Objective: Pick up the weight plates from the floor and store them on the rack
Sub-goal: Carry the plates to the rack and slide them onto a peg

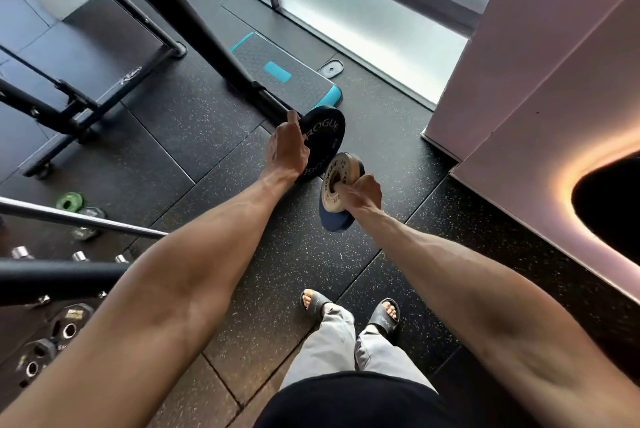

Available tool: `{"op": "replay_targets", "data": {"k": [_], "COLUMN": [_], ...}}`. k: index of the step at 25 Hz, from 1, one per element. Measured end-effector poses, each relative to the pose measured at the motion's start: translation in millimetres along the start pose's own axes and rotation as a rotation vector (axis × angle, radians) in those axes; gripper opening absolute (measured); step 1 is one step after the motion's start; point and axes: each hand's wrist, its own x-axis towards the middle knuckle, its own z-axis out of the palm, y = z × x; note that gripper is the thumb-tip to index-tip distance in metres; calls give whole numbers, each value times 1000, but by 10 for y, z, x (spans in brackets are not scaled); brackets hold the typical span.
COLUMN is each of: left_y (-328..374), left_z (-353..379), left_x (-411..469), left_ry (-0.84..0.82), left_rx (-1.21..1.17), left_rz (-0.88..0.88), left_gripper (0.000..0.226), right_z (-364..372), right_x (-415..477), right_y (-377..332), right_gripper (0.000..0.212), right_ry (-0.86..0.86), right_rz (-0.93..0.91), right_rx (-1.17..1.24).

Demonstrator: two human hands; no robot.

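Three weight plates are up off the floor: a black plate (323, 137) with pale ROGUE lettering stands on edge, its rim in the grip of the left hand (285, 150). Just near-right of it, a small tan plate (337, 178) is stacked against a dark blue plate (334, 220), both carried by the right hand (362, 194) with fingers hooked through the tan plate's centre hole. Two more lie on the speckled floor (311, 272), one small grey plate (331, 68) far off beside the teal-edged step platform (284, 73) and one green plate (70, 201) at the left, while the rack (52, 341) at the near left carries several dark plates.
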Motion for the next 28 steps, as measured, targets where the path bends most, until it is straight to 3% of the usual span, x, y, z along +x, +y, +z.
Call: {"op": "replay_targets", "data": {"k": [7, 11, 24, 28], "left_y": [-151, -333, -418, -315], "left_z": [181, 174, 137, 152], "left_x": [45, 225, 758, 805], "left_ry": [-50, -31, 2, 1], "left_rx": [21, 9, 194, 404], "left_rz": [111, 162, -98, -135], "left_gripper": [33, 26, 35, 39], "right_z": [140, 164, -181, -226], "right_x": [241, 364, 1113, 1318], "right_y": [-83, -258, -696, -882], "right_gripper": [51, 50, 51, 51], "right_ry": [7, 16, -141, -213], "right_rz": [66, -27, -410, -486], "right_rx": [48, -24, -216, -274]}}
